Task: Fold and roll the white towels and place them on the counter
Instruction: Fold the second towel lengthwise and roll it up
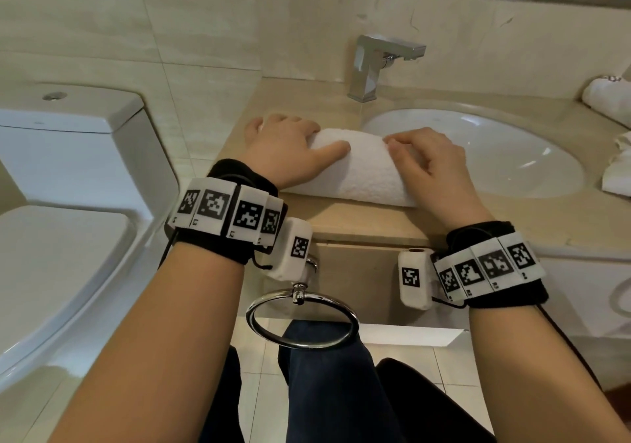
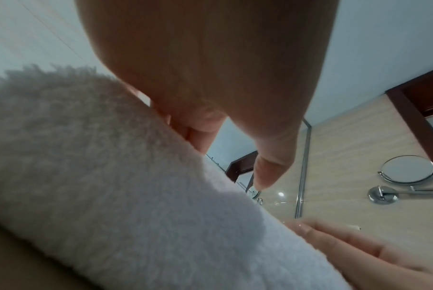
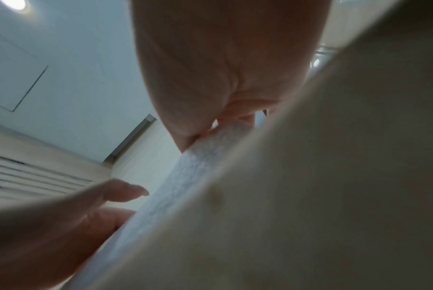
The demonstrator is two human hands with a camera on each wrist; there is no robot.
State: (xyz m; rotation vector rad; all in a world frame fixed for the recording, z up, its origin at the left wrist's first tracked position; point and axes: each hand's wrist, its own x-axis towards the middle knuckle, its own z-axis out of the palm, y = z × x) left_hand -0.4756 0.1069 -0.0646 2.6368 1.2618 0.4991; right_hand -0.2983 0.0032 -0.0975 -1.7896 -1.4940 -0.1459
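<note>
Both hands, left hand [image 1: 290, 150] and right hand [image 1: 430, 165], are curled over the towel [image 1: 362, 172] on the tabletop [image 1: 358, 224]; even pressure should be kept so it's rolled tight.

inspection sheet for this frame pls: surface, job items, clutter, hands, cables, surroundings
Surface: beige counter, towel roll on it left of the sink.
Job's things: white towel, rolled; more white towels at the far right.
Clutter: nothing seen.
Grippers: left hand and right hand both curled over the roll's top, grip on each end.
Cables: thin black cords at the wristbands.
Surroundings: faucet, toilet, towel ring below the counter edge, wall mirror.
</note>
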